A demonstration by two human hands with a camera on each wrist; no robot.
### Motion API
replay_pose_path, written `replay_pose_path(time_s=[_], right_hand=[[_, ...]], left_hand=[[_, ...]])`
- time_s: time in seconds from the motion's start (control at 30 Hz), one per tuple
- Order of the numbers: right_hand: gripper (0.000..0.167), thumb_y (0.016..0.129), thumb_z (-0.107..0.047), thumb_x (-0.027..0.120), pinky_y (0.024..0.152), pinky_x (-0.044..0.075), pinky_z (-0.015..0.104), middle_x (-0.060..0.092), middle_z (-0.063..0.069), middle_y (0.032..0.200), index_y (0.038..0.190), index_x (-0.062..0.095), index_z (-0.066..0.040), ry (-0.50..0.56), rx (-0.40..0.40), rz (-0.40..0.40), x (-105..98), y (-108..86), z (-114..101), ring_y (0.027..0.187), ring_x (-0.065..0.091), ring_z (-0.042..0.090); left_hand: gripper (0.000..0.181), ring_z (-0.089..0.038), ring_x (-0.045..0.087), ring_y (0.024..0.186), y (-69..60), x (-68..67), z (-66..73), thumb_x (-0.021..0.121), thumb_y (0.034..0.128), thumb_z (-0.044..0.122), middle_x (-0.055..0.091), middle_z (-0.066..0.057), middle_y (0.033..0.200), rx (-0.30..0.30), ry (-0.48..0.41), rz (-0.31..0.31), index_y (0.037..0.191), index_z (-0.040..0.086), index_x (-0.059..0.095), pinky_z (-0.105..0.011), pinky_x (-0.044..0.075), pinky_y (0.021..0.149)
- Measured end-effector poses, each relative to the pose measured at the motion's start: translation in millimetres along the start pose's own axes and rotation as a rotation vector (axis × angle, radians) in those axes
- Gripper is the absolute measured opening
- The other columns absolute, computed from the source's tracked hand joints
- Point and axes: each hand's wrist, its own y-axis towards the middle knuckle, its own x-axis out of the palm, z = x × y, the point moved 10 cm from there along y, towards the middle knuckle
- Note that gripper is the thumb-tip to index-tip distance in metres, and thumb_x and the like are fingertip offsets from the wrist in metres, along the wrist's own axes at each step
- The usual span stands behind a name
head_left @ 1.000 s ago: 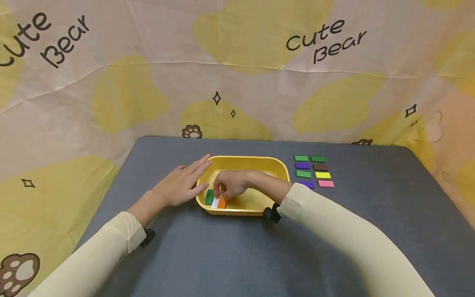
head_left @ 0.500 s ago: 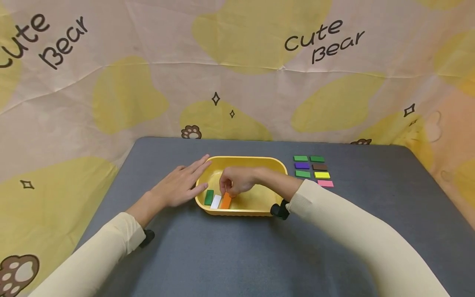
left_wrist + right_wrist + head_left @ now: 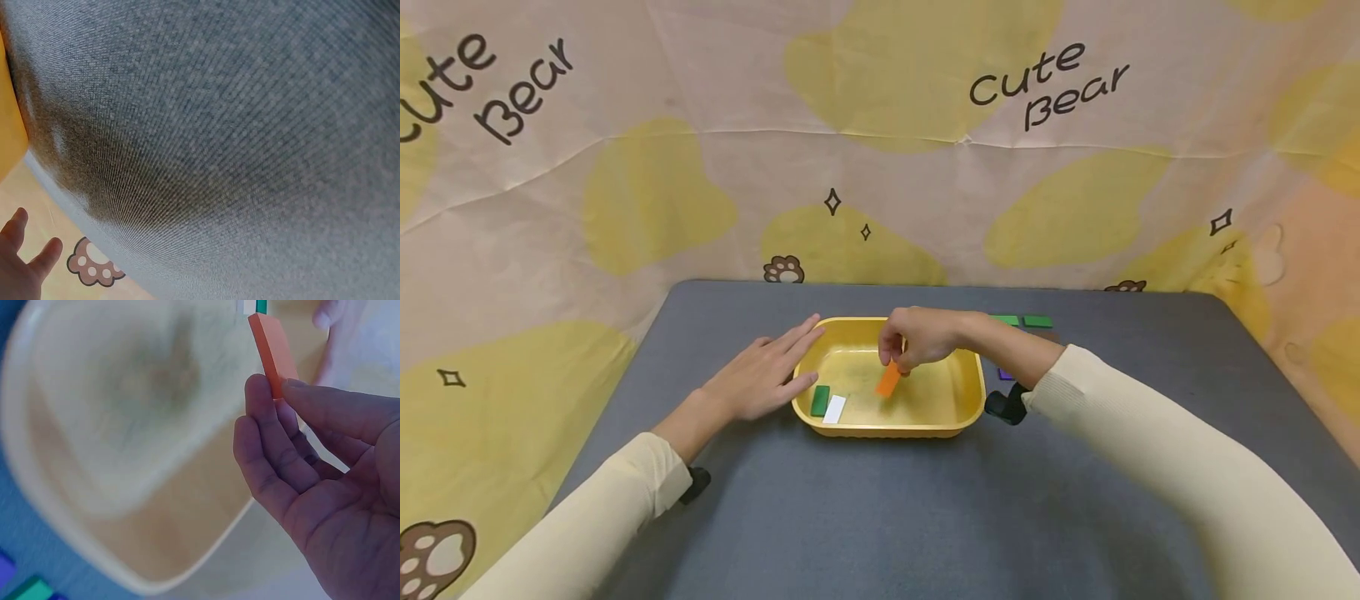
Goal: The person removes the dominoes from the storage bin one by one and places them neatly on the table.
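My right hand (image 3: 921,337) pinches an orange rectangular block (image 3: 888,380) between thumb and fingers, tilted above the floor of a yellow tray (image 3: 887,432). In the right wrist view the orange block (image 3: 275,353) sticks out past the fingertips. A green block (image 3: 820,401) and a white block (image 3: 834,409) lie side by side in the tray's near left corner. With its fingers stretched out, my left hand (image 3: 767,373) rests at the tray's left rim. Only part of the left hand (image 3: 22,262) shows in the left wrist view.
Right of the tray, blocks lie on the grey table (image 3: 880,508), among them a dark green block (image 3: 1037,321) and a purple block (image 3: 1006,374). My right forearm hides others there. A patterned cloth (image 3: 880,167) hangs behind the table.
My right hand has lifted the orange block from beside the white one and carried it right and away from me. The left hand has stayed at the rim.
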Motion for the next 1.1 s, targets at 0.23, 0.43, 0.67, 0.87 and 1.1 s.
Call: replay_pose_path(time_s=[0.23, 0.43, 0.67, 0.87, 1.1], right_hand=[[0.011, 0.085, 0.004, 0.068, 0.074, 0.049, 0.028, 0.063, 0.005, 0.083, 0.093, 0.067, -0.002, 0.046, 0.049, 0.043, -17.7, -28.0, 20.1, 0.08, 0.056, 0.02], [0.01, 0.087, 0.005, 0.067, 0.081, 0.053, 0.032, 0.065, 0.008, 0.086, 0.096, 0.067, 0.0, 0.087, 0.084, 0.076, -29.9, -49.9, 36.7, 0.082, 0.06, 0.02], [0.01, 0.089, 0.004, 0.065, 0.08, 0.054, 0.039, 0.066, 0.011, 0.091, 0.098, 0.067, 0.001, 0.142, 0.108, 0.118, -39.2, -75.8, 49.6, 0.085, 0.062, 0.025], [0.007, 0.089, 0.003, 0.068, 0.083, 0.055, 0.034, 0.067, 0.008, 0.09, 0.096, 0.068, 0.001, 0.122, 0.115, 0.177, -48.8, -102.3, 60.8, 0.085, 0.061, 0.023], [0.016, 0.09, 0.002, 0.068, 0.083, 0.056, 0.032, 0.068, 0.007, 0.091, 0.105, 0.071, 0.003, 0.149, 0.151, 0.223, -49.8, -130.8, 88.3, 0.082, 0.066, 0.019]], left_hand=[[0.071, -0.024, 0.035, 0.145, -0.5, 0.9, -0.5, 0.039, 0.1035, 0.05, 0.011, -0.002, 0.167, 0.003, 0.001, 0.001, 0.16, 0.011, 0.02, -0.056, 0.036, 0.106], [0.07, -0.025, 0.036, 0.144, -0.4, 1.4, -1.4, 0.04, 0.1037, 0.048, 0.014, -0.005, 0.167, 0.006, -0.002, 0.007, 0.159, 0.011, 0.021, -0.057, 0.037, 0.105], [0.071, -0.024, 0.035, 0.145, -0.7, 0.4, -0.3, 0.039, 0.1038, 0.049, 0.015, -0.007, 0.166, 0.009, -0.003, 0.002, 0.16, 0.012, 0.019, -0.057, 0.036, 0.105], [0.07, -0.025, 0.036, 0.144, -0.3, 0.8, 0.0, 0.038, 0.104, 0.05, 0.014, -0.006, 0.166, 0.009, -0.005, 0.003, 0.16, 0.012, 0.019, -0.057, 0.036, 0.105], [0.07, -0.025, 0.035, 0.145, -0.2, 0.8, -0.1, 0.039, 0.1041, 0.049, 0.015, -0.007, 0.166, 0.003, -0.012, -0.006, 0.16, 0.011, 0.02, -0.058, 0.035, 0.106]])
